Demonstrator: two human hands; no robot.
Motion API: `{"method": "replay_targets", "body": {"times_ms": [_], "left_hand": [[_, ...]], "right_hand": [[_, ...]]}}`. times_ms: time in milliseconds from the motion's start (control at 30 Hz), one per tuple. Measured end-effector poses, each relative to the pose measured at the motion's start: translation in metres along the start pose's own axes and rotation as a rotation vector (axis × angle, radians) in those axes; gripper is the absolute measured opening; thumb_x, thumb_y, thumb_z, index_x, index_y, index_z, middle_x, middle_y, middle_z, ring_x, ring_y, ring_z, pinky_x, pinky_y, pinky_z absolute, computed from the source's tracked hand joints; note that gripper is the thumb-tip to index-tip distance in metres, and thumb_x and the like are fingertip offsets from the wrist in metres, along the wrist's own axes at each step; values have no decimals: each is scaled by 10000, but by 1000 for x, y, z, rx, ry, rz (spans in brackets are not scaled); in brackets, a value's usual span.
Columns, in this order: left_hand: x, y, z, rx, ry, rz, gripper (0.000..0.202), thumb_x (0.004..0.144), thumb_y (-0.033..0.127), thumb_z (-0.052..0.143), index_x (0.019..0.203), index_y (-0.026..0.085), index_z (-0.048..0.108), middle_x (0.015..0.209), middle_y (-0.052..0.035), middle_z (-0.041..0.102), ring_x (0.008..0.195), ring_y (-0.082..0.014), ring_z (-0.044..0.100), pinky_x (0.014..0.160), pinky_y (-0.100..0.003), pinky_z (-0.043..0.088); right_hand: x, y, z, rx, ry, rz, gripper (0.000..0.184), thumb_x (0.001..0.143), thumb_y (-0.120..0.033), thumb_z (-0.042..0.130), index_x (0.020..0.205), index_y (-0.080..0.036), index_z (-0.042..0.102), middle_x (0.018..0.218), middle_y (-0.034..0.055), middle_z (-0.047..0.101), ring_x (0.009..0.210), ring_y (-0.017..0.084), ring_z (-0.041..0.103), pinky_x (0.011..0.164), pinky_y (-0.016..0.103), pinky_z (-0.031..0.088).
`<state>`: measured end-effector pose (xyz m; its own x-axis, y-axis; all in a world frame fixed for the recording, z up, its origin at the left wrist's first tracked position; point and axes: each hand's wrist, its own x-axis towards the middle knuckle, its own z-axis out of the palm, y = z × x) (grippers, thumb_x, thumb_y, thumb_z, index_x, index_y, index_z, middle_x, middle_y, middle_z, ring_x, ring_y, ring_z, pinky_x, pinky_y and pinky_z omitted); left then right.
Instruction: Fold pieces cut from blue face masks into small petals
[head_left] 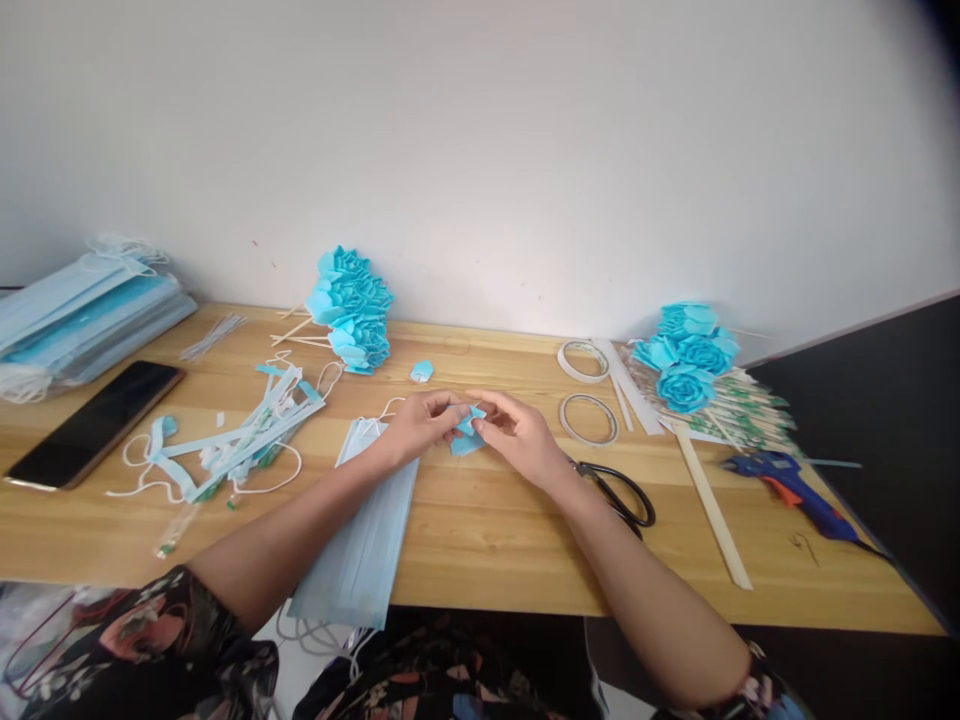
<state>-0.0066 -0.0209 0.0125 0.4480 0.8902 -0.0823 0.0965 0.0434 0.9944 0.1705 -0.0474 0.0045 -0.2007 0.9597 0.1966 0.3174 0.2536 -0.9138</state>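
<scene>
Both my hands meet over the middle of the wooden table. My left hand and my right hand each pinch a small folded blue piece of mask fabric between the fingertips. My left forearm lies across a stack of light blue face masks that overhangs the table's front edge. Black scissors lie just under my right wrist.
A bunch of blue fabric roses on sticks leans at the wall; more roses lie on the right. Two tape rolls, a blue glue gun, wooden sticks, cut mask strips, a phone and a mask pile surround.
</scene>
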Motion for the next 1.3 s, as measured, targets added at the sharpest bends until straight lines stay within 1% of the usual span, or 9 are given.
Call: {"method": "replay_targets", "body": {"times_ms": [100,200,500,700,933,1033,1133,1200,1300], "left_hand": [[0,-3,0,-1,-31,24,366,762,513,600,702,152,595,615,-5,602,532,-108,519,512,-222,397],[2,-9,2,-17,-50,48,335,731,477,654,765,146,615,630,11,577,542,-98,485,518,-219,375],[4,-10,2,-22,32,40,320,738,451,639,669,155,539,558,27,515,506,-81,443,499,-209,340],[3,-10,2,-9,11,63,332,738,462,643,681,150,542,560,32,507,497,-71,411,490,-205,318],[1,-10,5,44,26,78,329,731,458,654,709,145,553,581,25,527,530,-81,455,495,-200,341],[0,-7,4,31,43,70,319,745,457,630,708,148,555,604,15,553,535,-86,483,499,-202,365],[0,-5,3,18,42,59,331,748,472,620,713,147,567,614,5,571,530,-90,498,490,-205,382],[0,-4,3,21,28,57,334,746,473,626,718,144,575,624,-3,587,535,-95,515,494,-210,399],[-1,-4,4,11,13,54,332,743,466,640,727,140,578,655,-15,619,550,-101,544,504,-212,416]], "right_hand": [[0,3,1,60,57,5,354,801,-255,595,1154,-237,627,869,21,667,752,140,616,690,276,531],[0,4,2,95,95,19,354,792,-258,602,1144,-239,630,867,19,653,732,137,610,676,270,530],[0,1,-1,179,33,54,341,829,-281,563,1161,-225,613,851,19,662,769,149,627,703,284,518],[1,5,-1,124,81,41,360,793,-277,609,1149,-227,625,861,12,647,759,140,619,687,263,519],[0,3,-1,42,117,3,345,816,-288,579,1152,-230,628,810,8,654,742,139,617,681,259,509],[4,1,-15,30,203,-9,348,836,-299,552,1168,-217,613,821,16,671,769,143,630,707,268,504],[10,-6,-41,-7,319,-41,354,844,-312,534,1177,-212,604,855,27,680,774,145,633,701,278,502],[9,-13,-59,-108,293,-33,337,844,-300,528,1158,-218,618,863,27,692,738,144,630,679,281,499],[-4,-22,-76,-378,136,21,275,833,-255,549,1082,-234,664,882,26,716,764,162,651,700,292,487]]}}
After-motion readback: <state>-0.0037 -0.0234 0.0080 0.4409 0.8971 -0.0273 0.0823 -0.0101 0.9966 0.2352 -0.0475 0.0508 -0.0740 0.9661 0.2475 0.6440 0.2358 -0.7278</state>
